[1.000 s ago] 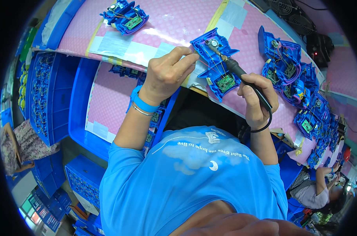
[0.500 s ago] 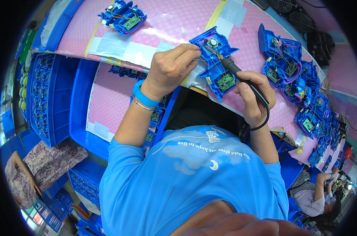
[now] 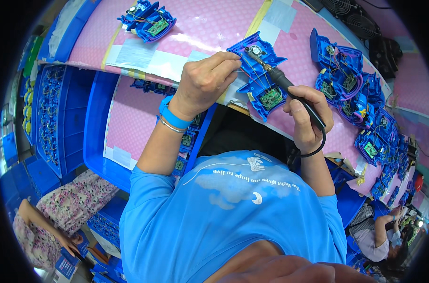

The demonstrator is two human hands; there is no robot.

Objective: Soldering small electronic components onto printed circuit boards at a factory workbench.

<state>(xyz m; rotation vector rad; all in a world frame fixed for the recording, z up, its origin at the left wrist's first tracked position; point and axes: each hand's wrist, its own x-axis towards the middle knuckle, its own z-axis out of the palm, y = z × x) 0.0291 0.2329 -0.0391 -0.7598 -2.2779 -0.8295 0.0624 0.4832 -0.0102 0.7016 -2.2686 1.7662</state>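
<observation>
Blue plastic housing (image 3: 272, 57), opened into 2 halves, lies on the pink-covered bench (image 3: 214, 19) ahead of me, its long axis running away from me and tilting slightly left. The far half bears a round disc (image 3: 256, 49); the near half bears a green circuit board (image 3: 271, 98); thin wires (image 3: 257, 78) run between them. My left hand (image 3: 205, 78) is at the far half's left edge, its fingers drawn into a narrow pinch; whether a fine strand lies between them, I cannot tell. My right hand (image 3: 309, 113) grips a soldering iron (image 3: 292, 87) by its black handle, the iron's long axis slanting forward and left. Key relation: the iron's tip lies over the far half, beside the disc and just right of my left fingertips, which are nearer to it than my right. Contact between tip and housing cannot be made out.
</observation>
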